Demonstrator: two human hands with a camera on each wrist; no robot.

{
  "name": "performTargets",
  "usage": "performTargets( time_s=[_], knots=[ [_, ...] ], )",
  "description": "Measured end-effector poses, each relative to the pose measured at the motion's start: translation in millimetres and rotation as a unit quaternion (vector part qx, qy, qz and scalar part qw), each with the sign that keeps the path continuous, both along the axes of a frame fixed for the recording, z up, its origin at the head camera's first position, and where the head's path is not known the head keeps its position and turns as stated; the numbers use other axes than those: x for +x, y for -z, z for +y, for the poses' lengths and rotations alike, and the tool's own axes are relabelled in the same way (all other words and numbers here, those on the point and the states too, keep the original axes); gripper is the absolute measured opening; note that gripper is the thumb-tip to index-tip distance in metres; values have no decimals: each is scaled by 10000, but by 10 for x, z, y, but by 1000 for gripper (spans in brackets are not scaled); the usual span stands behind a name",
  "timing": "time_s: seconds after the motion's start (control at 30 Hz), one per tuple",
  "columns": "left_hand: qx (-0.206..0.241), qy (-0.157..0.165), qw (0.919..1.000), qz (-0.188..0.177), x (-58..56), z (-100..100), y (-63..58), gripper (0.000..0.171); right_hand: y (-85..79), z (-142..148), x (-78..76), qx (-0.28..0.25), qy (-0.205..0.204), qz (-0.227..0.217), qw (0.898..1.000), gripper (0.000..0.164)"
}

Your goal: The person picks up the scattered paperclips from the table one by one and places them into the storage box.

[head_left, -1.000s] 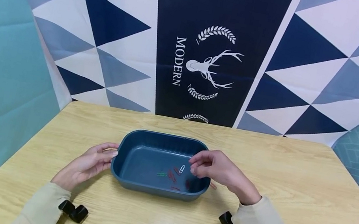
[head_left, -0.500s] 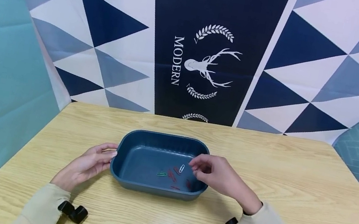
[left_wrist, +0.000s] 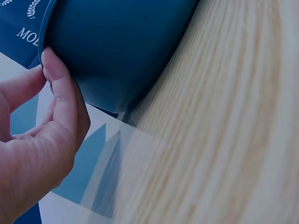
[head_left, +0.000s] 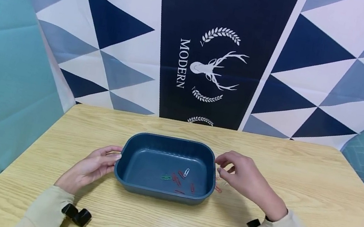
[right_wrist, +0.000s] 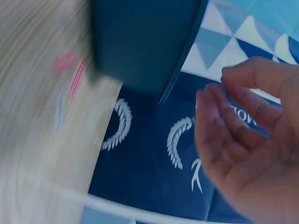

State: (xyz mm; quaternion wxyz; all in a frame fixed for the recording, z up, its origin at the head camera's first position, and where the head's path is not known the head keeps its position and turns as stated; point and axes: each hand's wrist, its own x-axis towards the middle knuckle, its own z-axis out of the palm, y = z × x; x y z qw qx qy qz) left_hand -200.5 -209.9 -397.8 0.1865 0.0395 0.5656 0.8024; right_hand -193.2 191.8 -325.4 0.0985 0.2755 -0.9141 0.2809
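Note:
A dark blue rectangular bin [head_left: 162,195] stands on the wooden table, with several red paper clips [head_left: 176,179], a green paper clip [head_left: 166,177] and a white paper clip [head_left: 186,172] on its floor. My left hand [head_left: 95,167] pinches the bin's left rim between thumb and fingers, as the left wrist view also shows. Just outside the right rim, my right hand [head_left: 244,177] hovers with loosely bent fingers, thumb and fingertips apart, nothing visible between them. Below it, red paper clips [right_wrist: 77,78] and a white paper clip [right_wrist: 59,112] lie on the table beside the bin.
The wooden table [head_left: 133,222] runs back to a wall cloth [head_left: 125,38] of triangles around a dark deer-print panel. Teal cloth [head_left: 2,77] hangs at the left side. Black wrist mounts [head_left: 76,214] sit on the sleeves.
My right hand has moved from over the bin's right part to outside its right rim, uncovering the clips there. The left hand stays on the left rim.

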Motion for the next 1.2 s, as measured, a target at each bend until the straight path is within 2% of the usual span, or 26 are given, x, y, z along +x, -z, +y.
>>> performTargets(
  time_s=[0.1,0.17,0.27,0.47,0.67,0.93,1.2],
  knots=[
    [-26,-39,10000,-52,6,1,0,30,54,89,-31,371,360,278,9983,13],
    [-68,-74,9999,-94,12,0,-1,32,96,148,-71,599,440,330,9967,12],
    [-85,-112,9998,-132,21,0,-3,32,156,225,-143,815,246,40,9964,11],
    [53,37,10000,7,-4,-1,19,22,297,333,-255,928,-265,-453,9943,13],
    [115,96,9999,52,-14,-7,23,20,436,346,-297,1000,-394,-652,9921,13],
    [135,96,9999,-1,-3,-2,-14,24,446,307,-252,1346,-166,-610,9889,18],
    [119,101,9999,17,2,-1,-2,20,434,279,-237,1383,57,-1003,9853,20]
  ],
)
